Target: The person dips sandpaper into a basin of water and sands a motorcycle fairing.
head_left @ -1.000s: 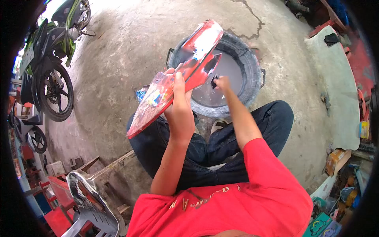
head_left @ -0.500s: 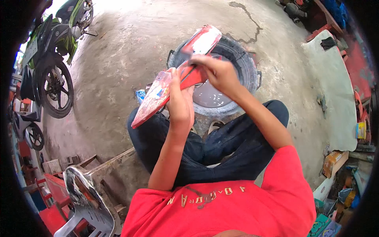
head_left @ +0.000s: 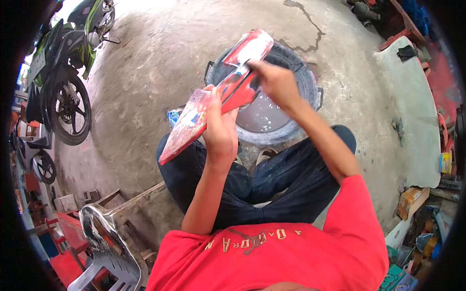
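Note:
A long panel [head_left: 187, 127], red with worn white patches and looking like a motorcycle body panel, slants across the middle above my knees. My left hand [head_left: 221, 133] is closed round its lower middle, thumb on top. My right hand [head_left: 279, 86] presses its bent fingers on the panel's upper half; it is slightly blurred, and a small dark piece under the fingertips is too hidden to name. Beneath the panel's far end stands a round black tub [head_left: 306, 92] with handles, holding cloudy grey water [head_left: 262, 114].
Motorcycles [head_left: 68, 102] stand at the left on the concrete floor [head_left: 131, 77]. A grey plastic chair [head_left: 114, 257] is at lower left. A blue-and-white packet [head_left: 174, 117] lies beside the tub. At right are a pale board [head_left: 412, 121], a cardboard box [head_left: 412, 201] and clutter.
My right hand has slid along the panel, away from me and to the right, uncovering more of its middle. My left hand keeps its hold, and the panel has barely shifted.

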Motion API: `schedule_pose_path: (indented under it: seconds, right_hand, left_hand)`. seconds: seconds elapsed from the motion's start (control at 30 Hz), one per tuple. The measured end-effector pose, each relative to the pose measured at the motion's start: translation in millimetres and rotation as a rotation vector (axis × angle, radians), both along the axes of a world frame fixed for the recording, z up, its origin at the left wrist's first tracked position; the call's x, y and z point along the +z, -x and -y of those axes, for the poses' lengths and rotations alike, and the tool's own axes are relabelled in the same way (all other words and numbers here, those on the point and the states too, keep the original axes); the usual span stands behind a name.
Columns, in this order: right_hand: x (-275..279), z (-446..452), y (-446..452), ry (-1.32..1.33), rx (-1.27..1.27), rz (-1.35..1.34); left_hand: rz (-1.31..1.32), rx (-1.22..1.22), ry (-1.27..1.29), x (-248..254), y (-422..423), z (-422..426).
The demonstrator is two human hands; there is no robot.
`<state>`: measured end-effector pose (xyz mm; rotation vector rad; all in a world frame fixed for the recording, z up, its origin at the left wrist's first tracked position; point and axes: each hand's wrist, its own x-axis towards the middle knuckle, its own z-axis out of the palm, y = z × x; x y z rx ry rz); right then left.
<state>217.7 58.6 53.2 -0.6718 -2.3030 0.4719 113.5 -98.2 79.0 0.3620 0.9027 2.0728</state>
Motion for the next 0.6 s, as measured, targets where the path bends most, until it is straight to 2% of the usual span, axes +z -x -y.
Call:
schedule_pose_path:
  seconds: [0.03,0.1,0.13,0.17,0.23,0.27,0.3,0.37,0.4,0.43,0.5,0.53,0.6]
  right_hand:
    - [5,24,4,-0.045,0.078,-0.003]
    - [34,68,11,-0.248,0.235,-0.202]
    - [27,59,11,-0.273,0.272,-0.216]
    - [14,37,6,-0.254,0.206,-0.113]
    - [11,0,1,0.049,-0.006,0.114]
    - [9,-1,2,0.01,-0.002,0.082]
    - [16,15,3,-0.055,0.088,0.047]
    - [31,63,12,-0.28,0.187,-0.197]
    - [37,70,12,-0.277,0.248,-0.251]
    - [33,57,10,-0.203,0.165,-0.118]
    - [29,16,3,-0.042,0.0,0.16]
    - [29,8,3,0.021,-0.021,0.164]
    - [30,37,7,-0.217,0.147,-0.092]
  left_hand:
    - [-0.006,0.007,-0.012,-3,1,-4]
    - [-0.109,0.011,-0.012,-12,5,2]
    - [-0.095,0.004,-0.016,-13,7,3]
    - [-0.082,-0.003,-0.019,-11,8,4]
    - [0.108,-0.025,-0.044,11,6,1]
    - [0.103,-0.015,-0.046,12,5,-1]
    - [-0.153,0.069,-0.004,7,4,-3]
    - [-0.656,0.256,0.103,-15,-2,-1]
    - [-0.606,0.235,0.094,-14,-2,1]
    - [-0.555,0.215,0.085,-7,-1,2]
    - [0.172,-0.045,-0.069,17,2,4]
    - [0.06,-0.028,-0.049,6,1,2]
    - [0.126,-0.029,-0.06,8,3,-1]
